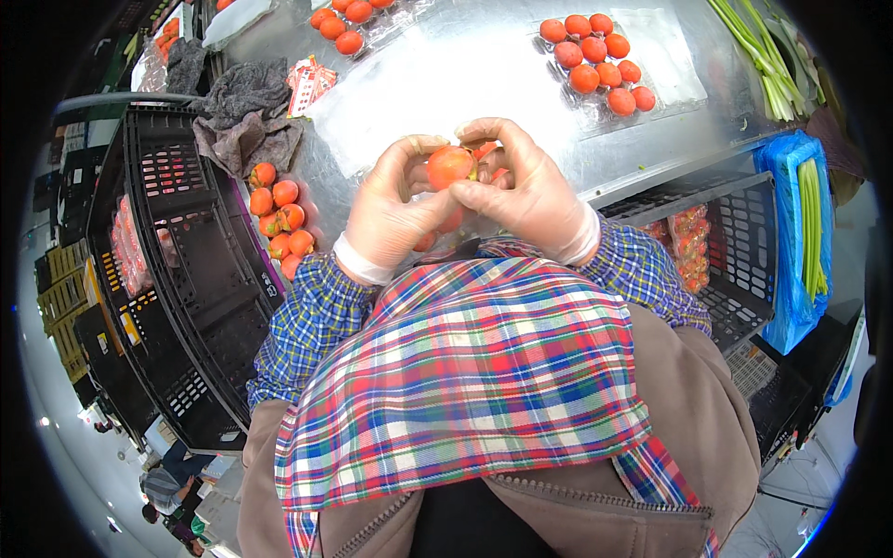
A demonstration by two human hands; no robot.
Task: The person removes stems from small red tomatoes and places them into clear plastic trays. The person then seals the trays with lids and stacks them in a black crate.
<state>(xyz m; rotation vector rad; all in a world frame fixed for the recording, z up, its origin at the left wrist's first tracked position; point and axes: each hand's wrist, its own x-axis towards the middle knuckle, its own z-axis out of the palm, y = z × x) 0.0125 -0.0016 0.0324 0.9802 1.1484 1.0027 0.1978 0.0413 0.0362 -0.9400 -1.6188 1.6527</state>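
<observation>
My left hand (391,202) and my right hand (534,181), both in thin clear gloves, meet over the metal table. Between their fingers they hold an orange-red persimmon (448,167), with a bit of its green calyx showing on the right side. More orange fruit shows behind my right fingers and below the hands, partly hidden by them. Left of my left hand, several loose persimmons (282,213) with brownish calyxes lie near the table's left edge.
Persimmons (594,59) in a clear tray stand at upper right, others (349,21) at top left. Grey cloths (248,118) and printed labels (307,85) lie left. Black crates (209,272) flank me on the left, another (739,244) on the right. Green stalks (764,66) rest far right.
</observation>
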